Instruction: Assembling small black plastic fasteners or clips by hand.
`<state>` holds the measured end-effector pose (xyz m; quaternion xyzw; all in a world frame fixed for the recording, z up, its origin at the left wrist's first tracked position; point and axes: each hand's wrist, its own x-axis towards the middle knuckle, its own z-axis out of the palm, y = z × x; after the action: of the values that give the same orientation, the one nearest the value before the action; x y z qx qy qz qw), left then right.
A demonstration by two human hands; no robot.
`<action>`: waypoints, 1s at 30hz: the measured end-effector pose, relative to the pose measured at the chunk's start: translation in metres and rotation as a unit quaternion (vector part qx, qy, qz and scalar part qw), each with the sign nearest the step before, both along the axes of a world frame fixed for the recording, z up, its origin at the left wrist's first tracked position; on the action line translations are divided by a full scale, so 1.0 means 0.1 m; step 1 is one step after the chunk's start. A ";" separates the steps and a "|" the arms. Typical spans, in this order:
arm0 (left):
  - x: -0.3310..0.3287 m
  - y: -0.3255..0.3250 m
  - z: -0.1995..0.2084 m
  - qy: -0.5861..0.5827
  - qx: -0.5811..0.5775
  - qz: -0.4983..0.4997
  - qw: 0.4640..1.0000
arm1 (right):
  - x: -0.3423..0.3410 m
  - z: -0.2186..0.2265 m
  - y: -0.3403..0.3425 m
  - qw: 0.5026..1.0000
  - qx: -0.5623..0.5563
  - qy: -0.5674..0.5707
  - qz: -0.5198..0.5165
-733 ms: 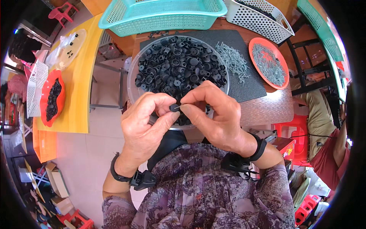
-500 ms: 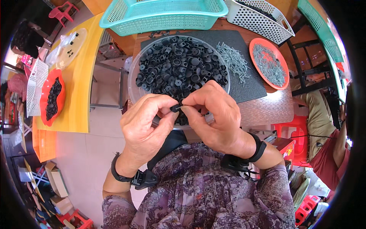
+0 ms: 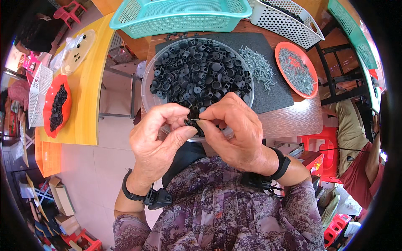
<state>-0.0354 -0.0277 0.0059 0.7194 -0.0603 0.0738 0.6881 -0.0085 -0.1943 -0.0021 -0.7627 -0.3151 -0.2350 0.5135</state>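
Over the near rim of a clear round tub [image 3: 144,90], my two hands work on a small black plastic part [image 3: 192,122]. A pale ridged strip shows along it; whether that is a screw thread or teeth, I cannot tell. My right hand [image 3: 234,129] pinches the part's right end between thumb and forefinger. Around its left end, the thumb and forefinger of my left hand [image 3: 155,136] are curled, with the thumb against it. Heaped in the tub are many black plastic caps and rings [image 3: 199,69].
A dark mat [image 3: 272,94] under the tub carries loose silver screws [image 3: 257,67]. To its right stands an orange plate [image 3: 312,67] of screws. Green [image 3: 180,23] and white [image 3: 284,25] baskets line the back. A red dish [image 3: 50,98] of black parts sits on the yellow table [image 3: 86,121].
My left forefinger and thumb have spread farther apart around the black part, and more of it shows. My right hand keeps its pinch with a slight shift.
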 end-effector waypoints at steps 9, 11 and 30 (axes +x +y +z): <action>0.03 0.09 -0.03 0.040 -0.070 -0.052 0.995 | -0.08 0.06 0.00 0.976 0.069 0.203 0.031; 0.03 0.11 -0.06 0.055 -0.090 -0.060 0.993 | -0.09 0.08 0.01 0.977 0.070 0.202 0.026; 0.06 0.13 -0.02 0.068 -0.139 -0.004 0.988 | 0.15 0.22 -0.01 0.995 -0.070 0.046 0.056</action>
<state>-0.0298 -0.0149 0.0038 0.6199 -0.0060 0.0297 0.7841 0.0060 -0.1957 0.0197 -0.7880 -0.3487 -0.1478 0.4855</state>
